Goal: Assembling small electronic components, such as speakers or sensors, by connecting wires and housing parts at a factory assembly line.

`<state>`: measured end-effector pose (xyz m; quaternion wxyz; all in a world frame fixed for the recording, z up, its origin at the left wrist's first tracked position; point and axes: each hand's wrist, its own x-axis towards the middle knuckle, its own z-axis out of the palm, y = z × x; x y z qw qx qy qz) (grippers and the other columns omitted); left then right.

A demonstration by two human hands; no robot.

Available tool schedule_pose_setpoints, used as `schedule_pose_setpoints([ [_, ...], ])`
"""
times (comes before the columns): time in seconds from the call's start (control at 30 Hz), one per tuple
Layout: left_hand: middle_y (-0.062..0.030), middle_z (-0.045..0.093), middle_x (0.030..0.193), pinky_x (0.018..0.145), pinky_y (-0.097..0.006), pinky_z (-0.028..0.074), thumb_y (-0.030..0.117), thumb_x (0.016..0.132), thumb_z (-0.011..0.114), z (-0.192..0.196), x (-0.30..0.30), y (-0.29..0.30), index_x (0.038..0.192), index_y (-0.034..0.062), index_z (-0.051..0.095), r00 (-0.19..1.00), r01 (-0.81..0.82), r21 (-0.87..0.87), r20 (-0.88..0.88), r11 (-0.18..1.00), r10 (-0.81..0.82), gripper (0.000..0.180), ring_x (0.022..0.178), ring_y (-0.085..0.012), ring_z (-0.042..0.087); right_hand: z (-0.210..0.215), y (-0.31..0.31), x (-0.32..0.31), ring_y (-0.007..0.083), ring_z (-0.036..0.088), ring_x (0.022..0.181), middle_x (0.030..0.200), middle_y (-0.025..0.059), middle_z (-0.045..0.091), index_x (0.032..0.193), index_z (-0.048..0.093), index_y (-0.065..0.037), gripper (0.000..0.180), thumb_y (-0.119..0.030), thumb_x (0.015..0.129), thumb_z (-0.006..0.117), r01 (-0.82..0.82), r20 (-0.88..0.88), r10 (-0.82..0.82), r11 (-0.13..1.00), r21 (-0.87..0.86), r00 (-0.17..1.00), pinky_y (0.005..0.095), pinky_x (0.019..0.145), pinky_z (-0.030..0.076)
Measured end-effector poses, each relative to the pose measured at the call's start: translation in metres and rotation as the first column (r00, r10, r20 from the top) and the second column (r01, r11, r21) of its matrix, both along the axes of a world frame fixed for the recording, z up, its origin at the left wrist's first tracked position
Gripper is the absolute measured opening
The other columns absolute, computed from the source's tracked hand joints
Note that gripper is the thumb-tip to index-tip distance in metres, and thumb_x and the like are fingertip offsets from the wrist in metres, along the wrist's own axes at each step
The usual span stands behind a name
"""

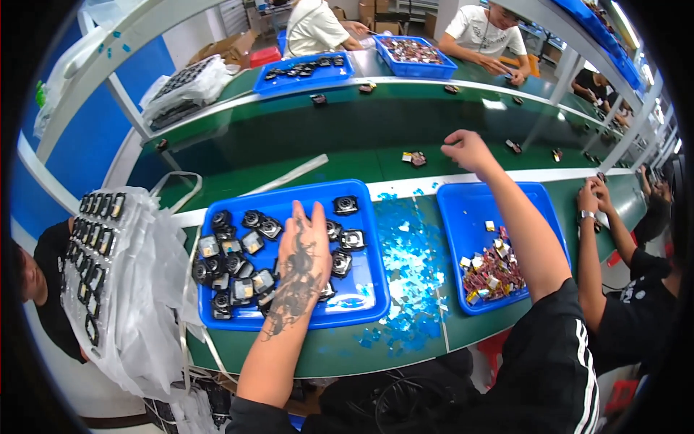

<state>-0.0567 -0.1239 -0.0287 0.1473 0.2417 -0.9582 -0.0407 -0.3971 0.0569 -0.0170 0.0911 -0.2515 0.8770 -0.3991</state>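
My left hand (305,246), its forearm tattooed, reaches over a blue tray (289,189) of small black camera-like units with round lenses. Two fingers stretch forward, apart; black units (351,239) lie on both sides of the hand, and whatever is under the palm is hidden. Out over the green conveyor belt (347,148), my right hand (468,152) is held with its fingers curled together; anything in them is too small to make out. A small part with a pale tab (414,158) rests on the belt just left of that hand, apart from it.
Blue film scraps (412,267) cover the table between the trays. A second blue tray (457,210) holds small wired parts (495,271). Stacked clear plastic trays (108,253) stand at left. Across the belt are more blue trays (303,81) and people; a co-worker's hands (591,195) are at right.
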Motion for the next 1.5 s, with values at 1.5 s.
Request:
schedule_pose_setpoints([
  [1.5,-0.01,0.059,0.098,0.071,-0.034,0.05,0.022,0.079,0.077,0.014,0.006,0.074,0.089,0.0077,0.071,0.748,0.663,0.662,-0.558,0.351,-0.36,0.018,0.086,-0.0231,0.061,0.05,0.076,0.228,0.0141,0.063,0.091,0.099,0.0119,0.063,0.096,0.064,0.004,0.01,0.002,0.086,0.064,-0.359,0.41,0.583,0.786,-0.503,0.702,0.0252,0.078,0.052],
])
